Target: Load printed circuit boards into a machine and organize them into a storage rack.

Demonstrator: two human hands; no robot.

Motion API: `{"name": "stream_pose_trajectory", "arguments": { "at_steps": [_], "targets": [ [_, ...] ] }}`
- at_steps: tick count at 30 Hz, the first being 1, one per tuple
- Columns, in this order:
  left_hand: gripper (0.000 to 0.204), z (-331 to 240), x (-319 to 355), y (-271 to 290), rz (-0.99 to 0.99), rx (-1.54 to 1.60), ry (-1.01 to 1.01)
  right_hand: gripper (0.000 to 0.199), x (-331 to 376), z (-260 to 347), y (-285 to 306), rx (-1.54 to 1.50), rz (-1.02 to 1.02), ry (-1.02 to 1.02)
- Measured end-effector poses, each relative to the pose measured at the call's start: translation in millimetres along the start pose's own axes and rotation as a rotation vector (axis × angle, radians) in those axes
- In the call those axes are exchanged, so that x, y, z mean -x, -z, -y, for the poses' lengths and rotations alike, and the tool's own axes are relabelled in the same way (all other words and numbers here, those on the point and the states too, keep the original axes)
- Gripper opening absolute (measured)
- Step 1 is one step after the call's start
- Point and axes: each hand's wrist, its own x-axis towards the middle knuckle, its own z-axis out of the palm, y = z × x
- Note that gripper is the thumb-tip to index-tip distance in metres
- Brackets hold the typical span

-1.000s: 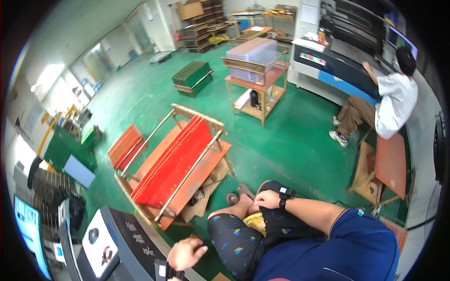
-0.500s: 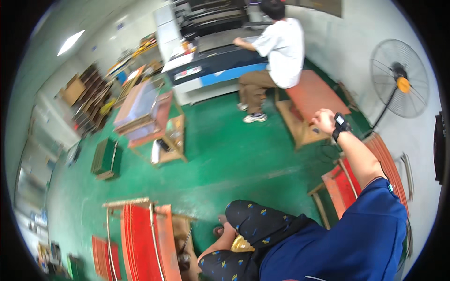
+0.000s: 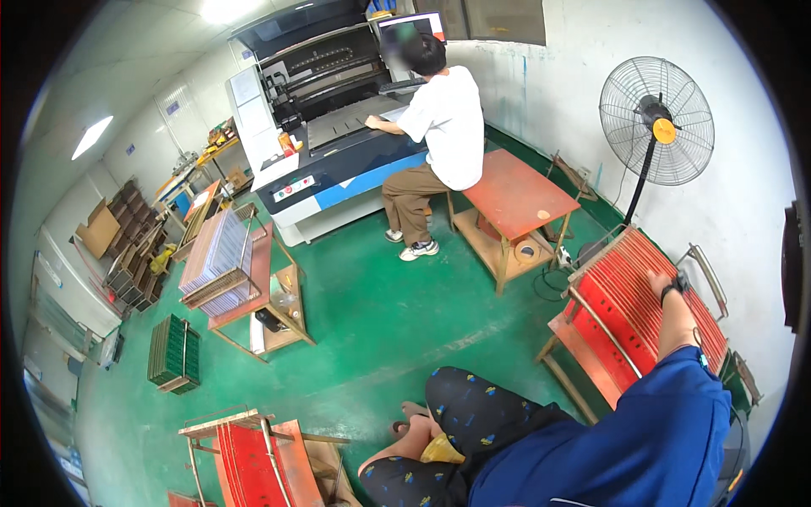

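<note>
Red sheets (image 3: 629,296) stand on edge, packed close in a tilted rack (image 3: 591,351) at the right, just beside the wall; standing them like that probably keeps each edge reachable from above.

Going left to right: a green stack (image 3: 173,353) sits on the floor (image 3: 380,321) at far left. Near it, a low wooden table (image 3: 262,296) carries a slanted pile of pale sheets (image 3: 215,258), tilted so they lean and do not slide. At bottom left a second rack (image 3: 245,452) holds more red sheets, same upright packing. In the middle back, a co-worker (image 3: 439,127) in a white top sits at a big machine (image 3: 338,144), hands on its bed. A red table (image 3: 511,194) stands just behind that person. A fan (image 3: 657,118) on a pole stands by the wall, faced into the room.

Right hand (image 3: 659,283), wristband on, reaches out and rests on top of the sheets; its grip cannot be made out, fingers too small to read. Left hand is out of view. The wearer sits low, patterned trousers and blue top at bottom.
</note>
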Motion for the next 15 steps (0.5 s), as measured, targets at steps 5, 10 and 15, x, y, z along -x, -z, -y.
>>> {"name": "stream_pose_trajectory", "arguments": {
  "at_steps": [5,10,15],
  "targets": [
    [0.037,10.0,19.4,-2.9,-0.042,0.022,0.021,0.068,62.0,7.3,-27.3,0.217,0.078,-0.254],
    [0.037,25.0,51.4,-10.8,-0.136,0.079,0.082,0.067,64.6,17.0,-15.4,0.321,0.074,-0.257],
    [0.036,37.0,86.8,-23.2,-0.230,0.151,0.165,0.066,55.3,12.7,-22.1,0.314,0.097,-0.294]
  ]
}}
